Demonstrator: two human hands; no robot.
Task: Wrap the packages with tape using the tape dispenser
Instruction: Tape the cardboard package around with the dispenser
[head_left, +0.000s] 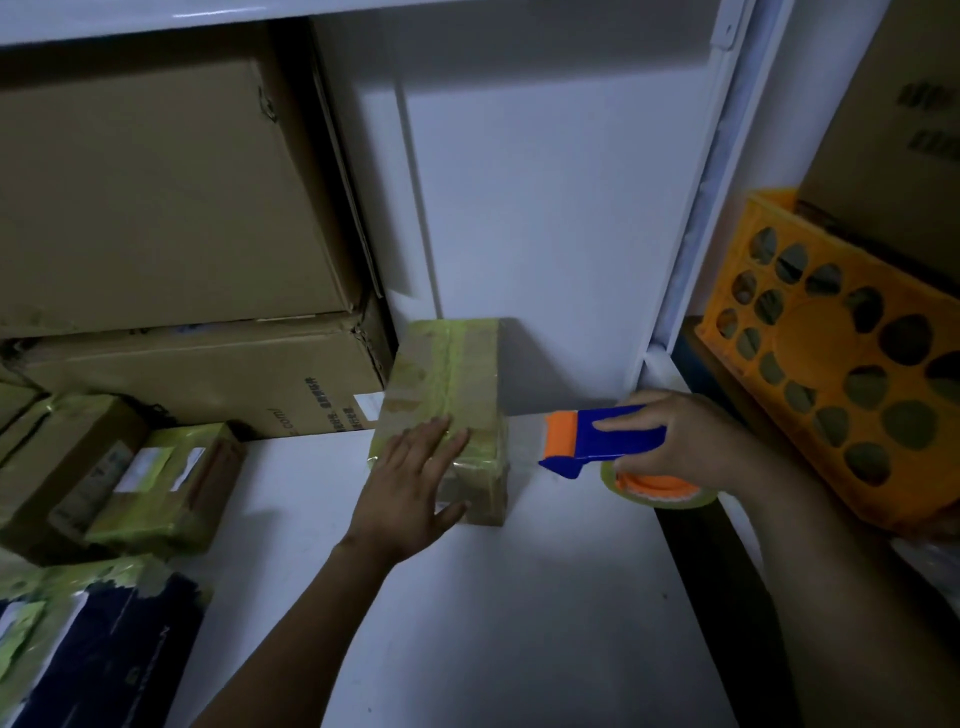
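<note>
two hands (410, 483) (691, 441), one tape dispenser (608, 436)

We see two bare arms. Our left forearm (311, 613) comes in at 7 o'clock, uncovered from the frame edge to the wrist. It ends in the left hand (410, 488) near the centre, its back toward us and all five fingers in sight. Our right forearm (831, 597) comes in at 4 o'clock, equally uncovered, up to the right hand (680, 441) at 3 o'clock. Dim light blurs finer detail.
</note>
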